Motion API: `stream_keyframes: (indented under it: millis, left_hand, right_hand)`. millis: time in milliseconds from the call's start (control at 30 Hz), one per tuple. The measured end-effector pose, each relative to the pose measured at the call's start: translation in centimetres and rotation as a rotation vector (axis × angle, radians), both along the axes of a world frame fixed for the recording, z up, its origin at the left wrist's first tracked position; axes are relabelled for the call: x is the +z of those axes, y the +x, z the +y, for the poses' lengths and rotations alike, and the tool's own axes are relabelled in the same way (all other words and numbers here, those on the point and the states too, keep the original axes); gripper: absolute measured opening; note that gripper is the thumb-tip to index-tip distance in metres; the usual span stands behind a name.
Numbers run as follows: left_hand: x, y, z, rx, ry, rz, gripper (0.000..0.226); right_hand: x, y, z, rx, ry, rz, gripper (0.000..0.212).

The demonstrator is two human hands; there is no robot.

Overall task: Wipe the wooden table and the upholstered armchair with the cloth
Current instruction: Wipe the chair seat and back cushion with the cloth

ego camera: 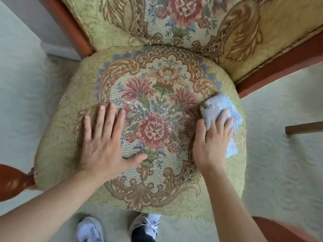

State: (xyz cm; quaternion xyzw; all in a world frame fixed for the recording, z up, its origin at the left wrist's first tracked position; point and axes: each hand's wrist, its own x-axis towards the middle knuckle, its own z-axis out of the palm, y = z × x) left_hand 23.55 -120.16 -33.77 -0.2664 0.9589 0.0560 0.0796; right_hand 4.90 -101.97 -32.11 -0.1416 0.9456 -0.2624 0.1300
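Wiping the armchair [157, 105] seat: right hand [210, 138] pressed flat over the blue cloth [222, 109] at the seat's right edge; left hand [104, 137] spread bare, empty, bracing near-left. Best worked in overlapping passes, far to near. No labels or writing legible.

One armchair [73, 151], with one seat cushion and one padded back. Two hands: the left hand [104, 140] lies flat on the seat, fingers spread, and the right hand [212, 137] presses on the one cloth [222, 105]. Two bare forearms reach in. Two shoes [90, 229] stand on the carpet below the seat's front edge. Two curved wooden armrest ends show at the bottom corners. One brown wooden bar [304, 129] pokes in from the right edge.
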Motion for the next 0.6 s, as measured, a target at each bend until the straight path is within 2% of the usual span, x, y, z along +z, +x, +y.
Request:
stream_keyframes:
  millis: [300,600]
  left_hand:
    - [-0.3,0.0,0.1,-0.028,-0.039,0.016,0.124]
    - [-0.6,0.0,0.0,-0.029,-0.043,0.073,0.124]
  right_hand:
    - [0.1,1.6,-2.4,0.055,0.127,0.030,0.060]
    - [0.2,3.4,-6.1,0.245,0.164,0.090,0.059]
